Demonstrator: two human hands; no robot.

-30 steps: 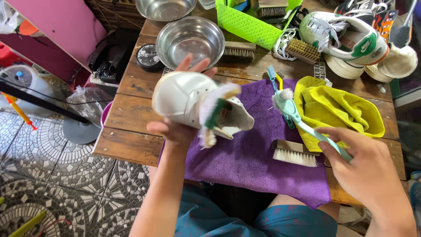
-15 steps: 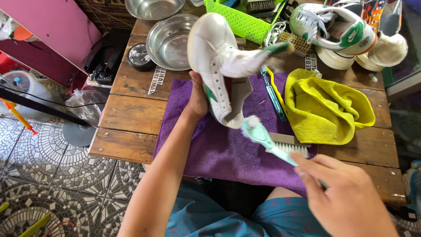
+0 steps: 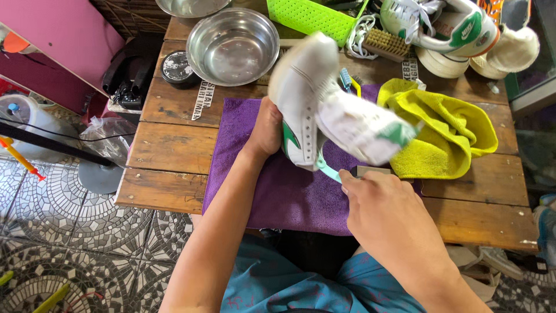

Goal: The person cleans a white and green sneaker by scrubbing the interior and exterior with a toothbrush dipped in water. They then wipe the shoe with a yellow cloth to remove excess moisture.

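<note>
Wooden table [image 3: 174, 145] is carrying everything, standing on a patterned tile floor [image 3: 69, 249].

Purple cloth [image 3: 278, 197], the landmark here, is lying spread across the near middle of the table, its near edge hanging toward you.

White sneaker [image 3: 324, 104] with green trim is hovering above the purple cloth, blurred, toe pointing away from you, tongue flopping toward the right.

Your left hand [image 3: 267, 128] is clamping on the sneaker from its left side, fingers hidden behind the shoe, wrist over the cloth's left half.

Your right hand [image 3: 385, 206] is sitting over the cloth's near right corner, fingers curling tight around a pale teal brush handle [image 3: 329, 172]. The handle is running up under the sneaker; its head is hidden, so contact cannot be judged.

Yellow cloth [image 3: 440, 130] is lying bunched, overlapping the purple cloth's right edge.

Steel bowl [image 3: 233, 46] is standing beyond the purple cloth's far left corner. A second steel bowl [image 3: 191, 6] is sitting farther back, cut by the frame.

Green perforated basket [image 3: 313, 16] is sitting well beyond the cloth's far edge.

Second sneaker [image 3: 446, 26], white and green, is resting beyond the yellow cloth on round tubs.

Bristle brush [image 3: 387, 43] is lying beyond the purple cloth, beside the basket.

Small dark round tin [image 3: 178, 66] is sitting just left of the nearer bowl.
</note>
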